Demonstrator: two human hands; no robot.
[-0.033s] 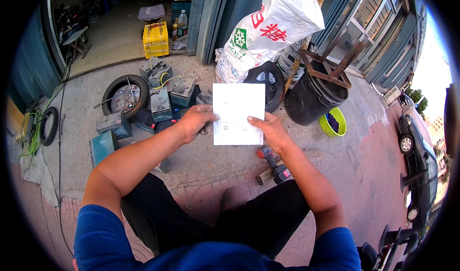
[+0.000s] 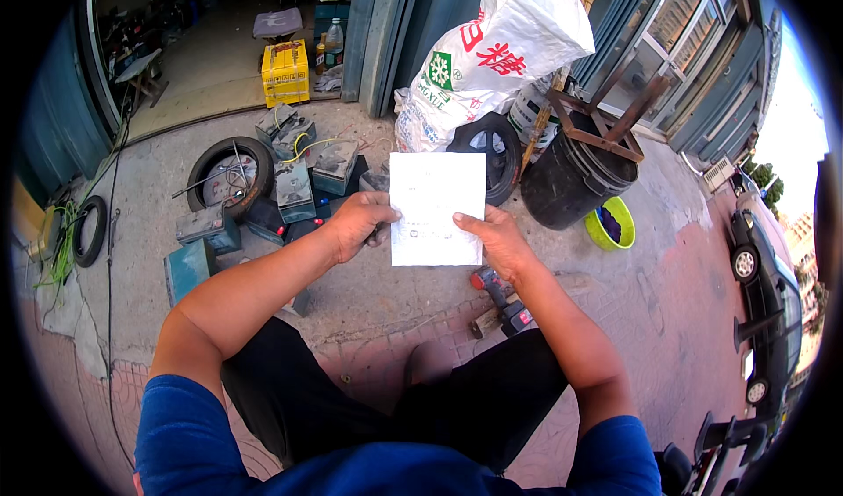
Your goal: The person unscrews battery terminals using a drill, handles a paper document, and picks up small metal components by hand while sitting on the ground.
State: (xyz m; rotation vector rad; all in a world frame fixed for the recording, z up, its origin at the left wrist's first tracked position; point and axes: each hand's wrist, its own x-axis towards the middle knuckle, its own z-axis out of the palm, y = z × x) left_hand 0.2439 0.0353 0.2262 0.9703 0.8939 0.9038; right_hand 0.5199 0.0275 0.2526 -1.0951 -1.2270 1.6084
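Squarely mid-frame sits the white sheet [image 2: 437, 189], pinched at its left edge by the fingers of the left hand [image 2: 358, 224] and at lower right by those of the right hand [image 2: 499, 238]. Light, even pressure should hold it flat, uncreased; a power tool [image 2: 497, 292] lies below, boxy batteries [image 2: 207, 228] left of centre.

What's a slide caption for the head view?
Left hand and right hand hold a white sheet, with batteries, a tire and a sack beyond.
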